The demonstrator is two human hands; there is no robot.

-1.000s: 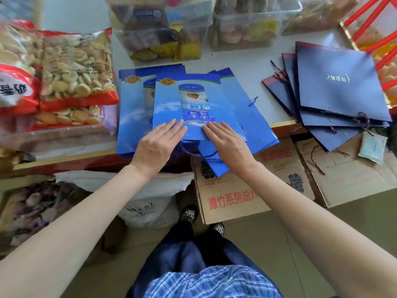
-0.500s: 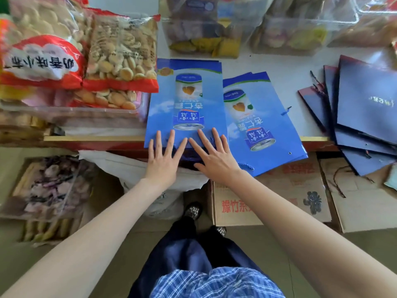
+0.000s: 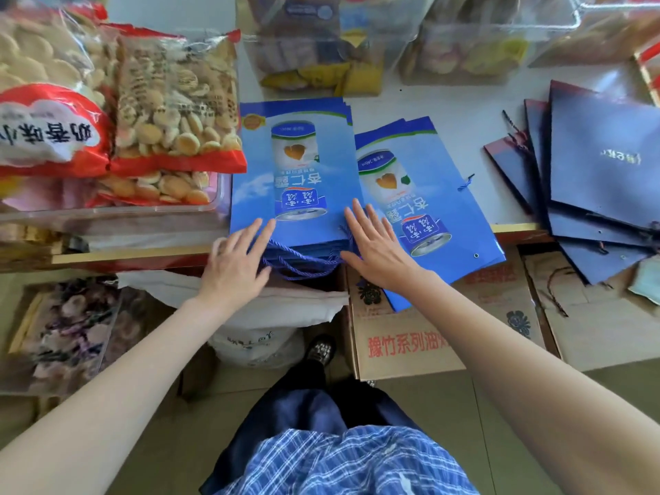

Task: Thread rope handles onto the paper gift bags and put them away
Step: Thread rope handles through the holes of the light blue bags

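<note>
Both my palms lie flat, fingers straight, gripping nothing: left hand (image 3: pixel 234 267) and right hand (image 3: pixel 376 250) bracket the near edge of the finished blue bag stack (image 3: pixel 294 173), squaring it, rope handles (image 3: pixel 303 260) dangling between them.

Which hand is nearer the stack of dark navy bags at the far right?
Right. The right hand lies flat between the two blue bag piles, on the side toward the navy bags. The left hand rests at the left pile's near-left corner, farther away.
</note>
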